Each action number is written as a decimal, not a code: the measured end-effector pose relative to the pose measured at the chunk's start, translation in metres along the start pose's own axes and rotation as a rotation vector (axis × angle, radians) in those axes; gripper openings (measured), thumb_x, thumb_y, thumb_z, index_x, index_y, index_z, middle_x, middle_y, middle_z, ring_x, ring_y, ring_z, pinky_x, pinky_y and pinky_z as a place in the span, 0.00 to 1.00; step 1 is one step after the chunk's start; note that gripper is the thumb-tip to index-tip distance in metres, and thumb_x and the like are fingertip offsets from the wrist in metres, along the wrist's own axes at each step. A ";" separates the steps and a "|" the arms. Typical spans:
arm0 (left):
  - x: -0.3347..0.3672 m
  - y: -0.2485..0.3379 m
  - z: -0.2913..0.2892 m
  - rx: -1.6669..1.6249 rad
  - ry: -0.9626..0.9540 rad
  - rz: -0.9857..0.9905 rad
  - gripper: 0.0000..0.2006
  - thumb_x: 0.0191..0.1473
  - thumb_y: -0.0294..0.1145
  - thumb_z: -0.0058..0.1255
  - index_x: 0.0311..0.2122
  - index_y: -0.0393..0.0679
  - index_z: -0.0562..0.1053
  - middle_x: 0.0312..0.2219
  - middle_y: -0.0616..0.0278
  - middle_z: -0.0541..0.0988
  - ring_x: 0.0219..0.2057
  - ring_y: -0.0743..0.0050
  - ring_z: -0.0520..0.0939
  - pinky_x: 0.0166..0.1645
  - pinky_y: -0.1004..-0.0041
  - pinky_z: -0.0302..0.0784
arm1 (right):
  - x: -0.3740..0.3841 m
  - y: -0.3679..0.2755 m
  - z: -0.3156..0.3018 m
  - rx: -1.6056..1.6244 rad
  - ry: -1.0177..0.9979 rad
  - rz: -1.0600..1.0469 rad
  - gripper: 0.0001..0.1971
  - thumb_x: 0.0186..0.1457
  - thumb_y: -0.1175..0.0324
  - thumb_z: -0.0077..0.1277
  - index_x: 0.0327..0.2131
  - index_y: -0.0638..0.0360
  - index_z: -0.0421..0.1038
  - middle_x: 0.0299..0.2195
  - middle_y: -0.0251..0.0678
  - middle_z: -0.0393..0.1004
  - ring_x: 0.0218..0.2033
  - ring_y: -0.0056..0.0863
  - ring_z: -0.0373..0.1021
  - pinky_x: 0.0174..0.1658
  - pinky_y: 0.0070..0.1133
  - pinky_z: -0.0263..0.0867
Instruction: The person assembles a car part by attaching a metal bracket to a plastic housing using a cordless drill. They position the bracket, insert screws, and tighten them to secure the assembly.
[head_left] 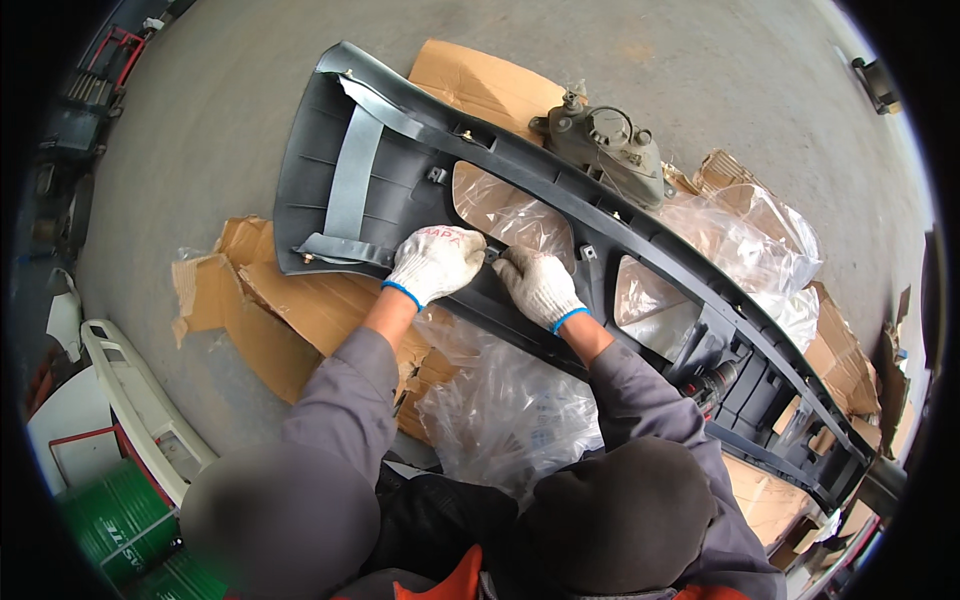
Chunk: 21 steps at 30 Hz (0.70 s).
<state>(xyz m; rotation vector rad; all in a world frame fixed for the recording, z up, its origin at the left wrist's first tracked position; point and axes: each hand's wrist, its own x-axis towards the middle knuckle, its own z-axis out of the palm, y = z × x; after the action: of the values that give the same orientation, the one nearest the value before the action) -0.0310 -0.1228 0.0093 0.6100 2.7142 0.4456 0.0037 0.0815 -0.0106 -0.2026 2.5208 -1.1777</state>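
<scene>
A long black plastic bumper panel (400, 200) lies with its inner side up, slanting from upper left to lower right. My left hand (435, 262), in a white knit glove with a blue cuff, is closed at the panel's near side, below the left opening. Close by on its right, my right hand (537, 285), gloved alike, is closed with thumb and fingers pinched. A small dark piece (491, 256) shows between the two hands; what each hand grips is hidden by the gloves. Small metal clips (437, 175) sit on the panel near the openings.
Torn cardboard (290, 310) and clear plastic film (510, 400) lie under and around the panel. A dusty grey lamp-like housing (605, 140) stands beyond it. A power drill (715, 383) rests in the panel's right part. Green drums (115, 520) and a pale panel (135, 395) are at left.
</scene>
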 end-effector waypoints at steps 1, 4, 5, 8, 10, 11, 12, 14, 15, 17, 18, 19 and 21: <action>0.000 0.001 0.001 0.000 -0.008 -0.008 0.13 0.60 0.42 0.49 0.41 0.48 0.80 0.37 0.54 0.84 0.42 0.51 0.84 0.49 0.55 0.79 | 0.000 0.000 0.000 -0.002 0.008 -0.001 0.15 0.62 0.57 0.54 0.38 0.60 0.78 0.34 0.53 0.80 0.40 0.54 0.77 0.43 0.42 0.72; 0.001 0.001 0.000 -0.004 -0.009 -0.011 0.13 0.60 0.41 0.50 0.41 0.47 0.81 0.38 0.56 0.85 0.43 0.53 0.84 0.50 0.58 0.79 | -0.004 0.005 -0.001 -0.026 0.025 -0.031 0.15 0.62 0.57 0.54 0.38 0.61 0.78 0.34 0.53 0.80 0.40 0.54 0.78 0.43 0.42 0.73; 0.002 0.001 0.002 0.000 -0.011 -0.014 0.13 0.60 0.41 0.50 0.41 0.47 0.81 0.38 0.56 0.85 0.43 0.53 0.85 0.50 0.58 0.79 | -0.006 0.008 -0.003 -0.005 0.035 -0.033 0.15 0.62 0.57 0.53 0.38 0.61 0.78 0.34 0.53 0.80 0.40 0.54 0.78 0.43 0.42 0.73; 0.001 0.000 0.002 0.011 -0.012 -0.016 0.13 0.60 0.41 0.50 0.41 0.46 0.81 0.38 0.57 0.85 0.43 0.53 0.85 0.50 0.58 0.80 | -0.001 0.002 -0.005 -0.023 -0.007 -0.025 0.15 0.62 0.57 0.53 0.38 0.60 0.79 0.34 0.53 0.80 0.40 0.54 0.77 0.43 0.41 0.73; -0.007 -0.004 -0.004 0.024 -0.004 -0.016 0.13 0.60 0.41 0.50 0.42 0.46 0.81 0.38 0.56 0.85 0.43 0.53 0.85 0.49 0.58 0.80 | 0.002 -0.006 -0.002 -0.016 -0.016 -0.048 0.15 0.62 0.57 0.53 0.38 0.60 0.79 0.34 0.54 0.80 0.40 0.54 0.77 0.43 0.41 0.73; -0.004 -0.004 -0.001 0.019 -0.002 0.001 0.13 0.60 0.41 0.50 0.42 0.46 0.81 0.38 0.56 0.85 0.43 0.53 0.85 0.49 0.58 0.80 | 0.002 -0.001 -0.002 -0.025 -0.002 -0.057 0.15 0.62 0.57 0.54 0.38 0.60 0.79 0.34 0.54 0.80 0.39 0.54 0.77 0.43 0.41 0.73; 0.000 -0.004 0.003 0.014 -0.001 0.017 0.13 0.60 0.41 0.50 0.42 0.46 0.81 0.39 0.56 0.85 0.42 0.53 0.85 0.49 0.58 0.80 | 0.002 0.002 -0.002 -0.033 0.010 -0.068 0.15 0.62 0.57 0.54 0.38 0.61 0.79 0.33 0.54 0.80 0.39 0.54 0.77 0.43 0.41 0.73; 0.002 -0.003 0.005 0.007 0.001 0.024 0.13 0.60 0.41 0.51 0.42 0.46 0.81 0.39 0.56 0.85 0.42 0.52 0.85 0.49 0.58 0.80 | 0.005 0.004 -0.002 0.016 0.021 0.005 0.15 0.62 0.58 0.54 0.37 0.61 0.79 0.33 0.54 0.80 0.39 0.55 0.77 0.43 0.41 0.73; 0.001 -0.002 0.004 0.003 0.002 0.015 0.13 0.60 0.41 0.51 0.43 0.46 0.81 0.39 0.56 0.85 0.42 0.52 0.85 0.49 0.58 0.80 | 0.006 0.004 -0.001 0.045 0.024 0.038 0.15 0.62 0.58 0.54 0.37 0.62 0.79 0.32 0.55 0.80 0.39 0.55 0.77 0.43 0.41 0.72; 0.000 -0.001 0.003 -0.003 0.004 0.003 0.14 0.60 0.41 0.51 0.43 0.46 0.81 0.39 0.55 0.85 0.42 0.51 0.85 0.49 0.58 0.80 | 0.009 0.006 0.004 0.178 0.011 0.107 0.15 0.62 0.58 0.55 0.37 0.62 0.79 0.32 0.55 0.80 0.39 0.55 0.77 0.43 0.41 0.72; 0.001 -0.001 0.003 -0.005 0.004 0.000 0.13 0.60 0.41 0.51 0.43 0.46 0.81 0.40 0.55 0.85 0.42 0.51 0.85 0.49 0.58 0.80 | 0.011 0.008 0.007 0.244 0.006 0.141 0.15 0.62 0.59 0.55 0.37 0.62 0.79 0.32 0.55 0.80 0.39 0.55 0.77 0.43 0.41 0.72; 0.001 -0.001 0.003 -0.007 0.004 -0.002 0.13 0.60 0.41 0.51 0.43 0.46 0.81 0.40 0.55 0.85 0.42 0.51 0.85 0.49 0.58 0.80 | 0.011 0.009 0.010 0.245 0.035 0.127 0.15 0.62 0.59 0.54 0.37 0.62 0.79 0.32 0.55 0.80 0.39 0.55 0.77 0.43 0.41 0.72; 0.001 0.003 0.001 0.009 -0.004 -0.010 0.13 0.60 0.41 0.51 0.43 0.46 0.81 0.39 0.54 0.84 0.42 0.50 0.85 0.49 0.57 0.80 | 0.011 0.005 0.014 0.249 0.092 0.102 0.15 0.62 0.58 0.54 0.37 0.63 0.79 0.32 0.56 0.80 0.39 0.55 0.78 0.43 0.42 0.72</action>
<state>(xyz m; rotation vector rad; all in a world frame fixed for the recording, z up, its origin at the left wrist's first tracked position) -0.0304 -0.1201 0.0094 0.5984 2.7160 0.4297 -0.0008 0.0718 -0.0255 0.0435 2.3989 -1.4722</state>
